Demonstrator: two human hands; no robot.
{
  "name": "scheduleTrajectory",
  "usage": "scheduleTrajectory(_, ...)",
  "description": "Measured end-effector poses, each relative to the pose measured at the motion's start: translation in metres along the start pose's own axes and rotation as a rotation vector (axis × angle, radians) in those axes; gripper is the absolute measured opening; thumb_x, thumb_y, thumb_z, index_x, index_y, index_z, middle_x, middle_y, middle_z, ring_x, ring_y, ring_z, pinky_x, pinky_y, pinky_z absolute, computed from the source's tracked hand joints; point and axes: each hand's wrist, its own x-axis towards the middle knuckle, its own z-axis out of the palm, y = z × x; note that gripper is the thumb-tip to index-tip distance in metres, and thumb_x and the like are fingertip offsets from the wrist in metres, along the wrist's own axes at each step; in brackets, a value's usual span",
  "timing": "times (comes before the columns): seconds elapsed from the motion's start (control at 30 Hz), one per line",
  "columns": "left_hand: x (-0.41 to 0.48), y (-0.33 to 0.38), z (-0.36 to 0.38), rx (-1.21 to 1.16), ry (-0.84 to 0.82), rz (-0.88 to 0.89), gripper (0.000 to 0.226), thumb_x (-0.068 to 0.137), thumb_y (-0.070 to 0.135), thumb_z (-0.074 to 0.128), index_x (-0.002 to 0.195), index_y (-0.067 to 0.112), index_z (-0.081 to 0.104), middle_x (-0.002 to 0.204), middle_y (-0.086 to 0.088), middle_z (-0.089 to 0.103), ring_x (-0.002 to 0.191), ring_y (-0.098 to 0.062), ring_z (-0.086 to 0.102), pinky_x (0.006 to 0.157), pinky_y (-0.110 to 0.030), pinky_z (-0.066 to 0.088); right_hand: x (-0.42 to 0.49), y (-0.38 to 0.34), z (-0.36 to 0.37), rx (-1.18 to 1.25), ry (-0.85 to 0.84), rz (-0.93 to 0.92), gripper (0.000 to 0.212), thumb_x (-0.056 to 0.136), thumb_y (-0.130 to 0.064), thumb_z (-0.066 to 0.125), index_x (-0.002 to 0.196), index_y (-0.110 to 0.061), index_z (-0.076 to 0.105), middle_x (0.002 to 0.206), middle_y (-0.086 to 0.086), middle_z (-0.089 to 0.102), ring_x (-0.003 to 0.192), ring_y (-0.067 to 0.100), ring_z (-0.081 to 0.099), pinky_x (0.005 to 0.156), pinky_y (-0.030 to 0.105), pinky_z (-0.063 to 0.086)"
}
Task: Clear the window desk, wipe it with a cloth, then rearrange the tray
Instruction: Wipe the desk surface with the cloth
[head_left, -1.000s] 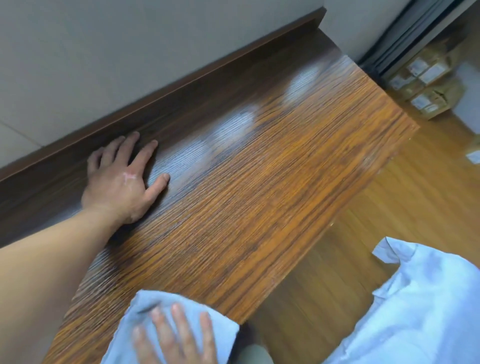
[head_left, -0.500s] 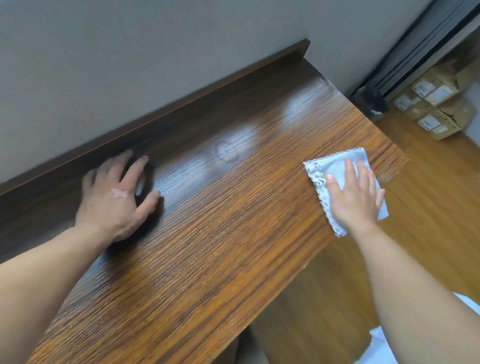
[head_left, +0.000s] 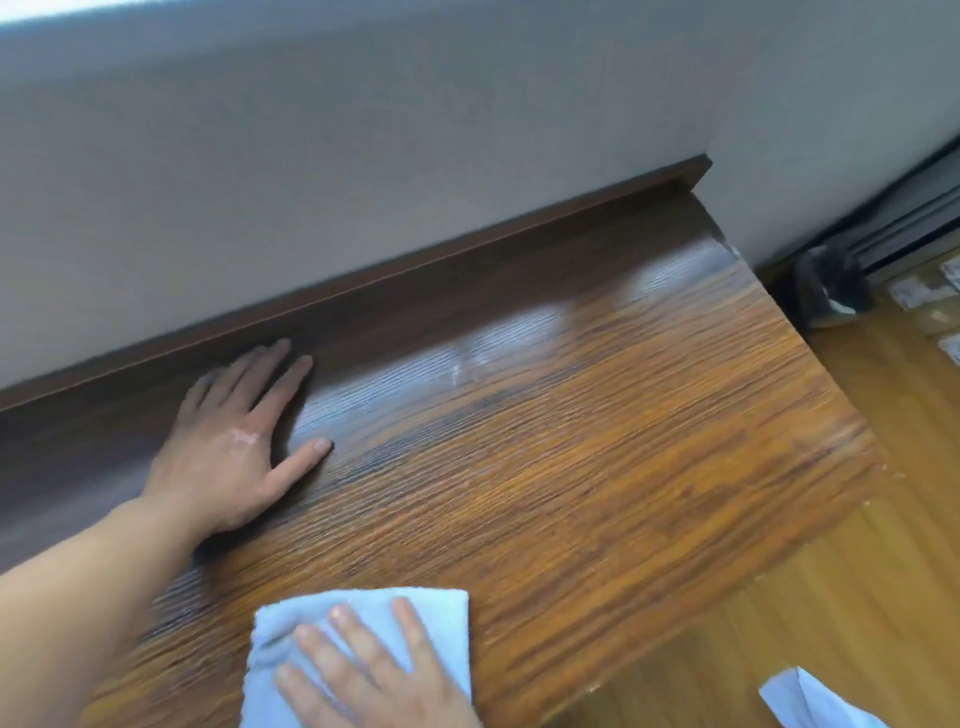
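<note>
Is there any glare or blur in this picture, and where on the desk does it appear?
Head view: pale glare patches lie on the desk near the back ledge, beyond the left hand; the whole picture is slightly smeared by motion; the cloth under the right hand looks soft-edged.

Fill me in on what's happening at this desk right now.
A person is wiping the wooden desk. The right hand presses flat on a light blue cloth at the near edge, while the left hand rests palm down, fingers spread, near the raised back ledge. The visible desk top holds nothing else; no tray is in view.
</note>
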Motion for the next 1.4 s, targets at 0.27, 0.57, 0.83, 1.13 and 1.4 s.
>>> scheduleTrajectory(0.27, -0.002, -0.001, -0.001, 0.022, 0.015, 0.0, 0.087, 0.087, 0.076, 0.037, 0.156, 0.022, 0.041, 0.164, -0.006, 0.035, 0.148, -0.032, 0.035, 0.118, -0.051, 0.023, 0.089, 0.28, -0.048, 0.041, -0.008, 0.729, 0.081, 0.094, -0.07, 0.024, 0.16, -0.023, 0.026, 0.167, 0.005, 0.024, 0.154, 0.027, 0.019, 0.12, 0.062, 0.015)
scheduleTrajectory(0.57, -0.002, -0.002, -0.002, 0.002, 0.039, -0.013, 0.094, 0.084, 0.076, 0.044, 0.155, 0.015, 0.042, 0.163, -0.005, 0.039, 0.147, -0.029, 0.039, 0.121, -0.048, 0.022, 0.084, 0.119, -0.039, 0.068, -0.008, 0.506, 0.078, 0.091, -0.057, 0.046, 0.154, -0.011, 0.041, 0.162, 0.016, 0.034, 0.152, 0.038, 0.025, 0.117, 0.067, 0.023)
scheduleTrajectory(0.83, -0.001, -0.002, 0.0, -0.027, 0.068, -0.016, 0.091, 0.079, 0.07, 0.051, 0.152, 0.015, 0.047, 0.16, -0.005, 0.042, 0.144, -0.028, 0.042, 0.12, -0.046, 0.021, 0.12, 0.131, -0.03, 0.112, -0.076, -0.106, 0.082, 0.087, -0.067, 0.051, 0.157, -0.025, 0.037, 0.164, 0.0, 0.033, 0.154, 0.024, 0.024, 0.122, 0.055, 0.014)
scheduleTrajectory(1.13, -0.001, 0.0, -0.003, -0.013, 0.043, -0.039, 0.094, 0.082, 0.079, 0.047, 0.153, 0.018, 0.045, 0.159, -0.004, 0.044, 0.142, -0.026, 0.038, 0.12, -0.043, 0.018, 0.166, 0.276, -0.049, 0.08, 0.023, 0.849, 0.079, 0.097, -0.059, 0.028, 0.155, -0.004, 0.032, 0.164, 0.015, 0.022, 0.153, 0.032, 0.017, 0.117, 0.068, 0.016)
scheduleTrajectory(1.4, -0.002, -0.005, 0.0, -0.053, 0.009, -0.038, 0.104, 0.071, 0.075, 0.055, 0.152, 0.011, 0.044, 0.159, -0.006, 0.043, 0.142, -0.028, 0.044, 0.12, -0.047, 0.023, 0.171, 0.097, -0.039, 0.124, -0.1, -0.067, 0.073, 0.088, -0.047, 0.045, 0.154, -0.016, 0.039, 0.163, 0.005, 0.035, 0.155, 0.026, 0.021, 0.117, 0.066, 0.012)
